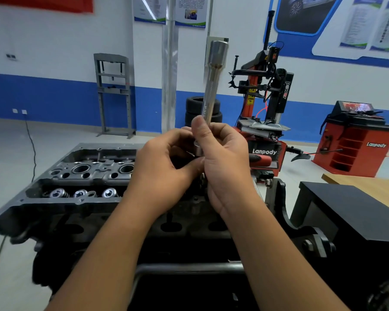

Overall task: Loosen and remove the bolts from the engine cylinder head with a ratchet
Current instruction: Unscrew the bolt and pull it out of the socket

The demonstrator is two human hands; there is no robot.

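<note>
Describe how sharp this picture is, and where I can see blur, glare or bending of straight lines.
Head view: the hands, right and left, and the cylinder head are fairly sharp; the long metal extension bar is slightly smeared along its edges; light is even and soft; the wide angle tilts the wall posters near the corner.

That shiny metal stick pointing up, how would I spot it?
Find the dark engine cylinder head at the front. Just above it, two hands meet; the right hand holds a long silver socket extension upright. Only it flares into a fat round cup on top.
</note>
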